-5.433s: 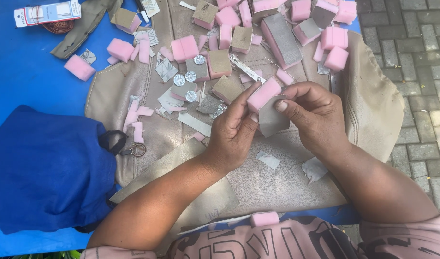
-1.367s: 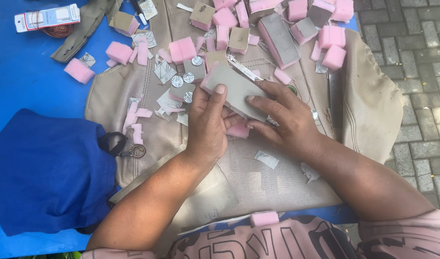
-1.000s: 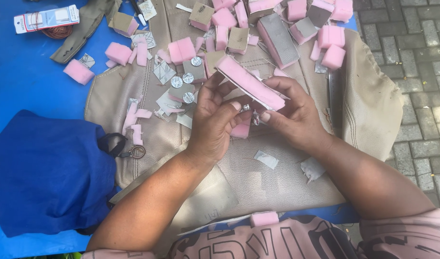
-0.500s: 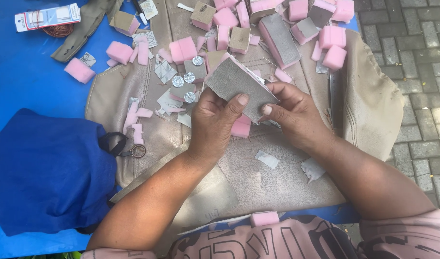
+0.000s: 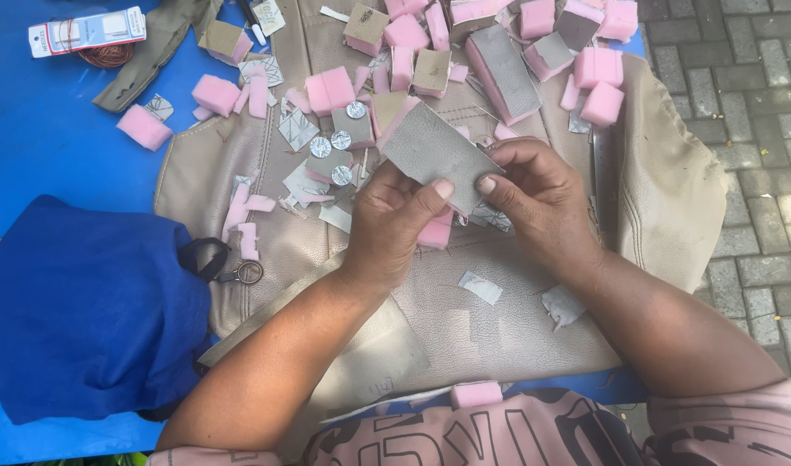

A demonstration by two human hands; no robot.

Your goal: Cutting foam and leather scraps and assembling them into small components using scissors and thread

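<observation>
Together, my left hand (image 5: 394,226) and right hand (image 5: 533,200) held a grey-faced block (image 5: 430,155) above the beige leather sheet (image 5: 663,198), both closed on it with thumbs pressed to its near edge. A pink foam piece (image 5: 435,231) sat tucked under the left fingers, just below the block. Three silver discs (image 5: 335,147) lay just left of the block, more pink blocks (image 5: 330,90) were scattered farther off, and a blue cloth (image 5: 85,311) lay at the near left.
</observation>
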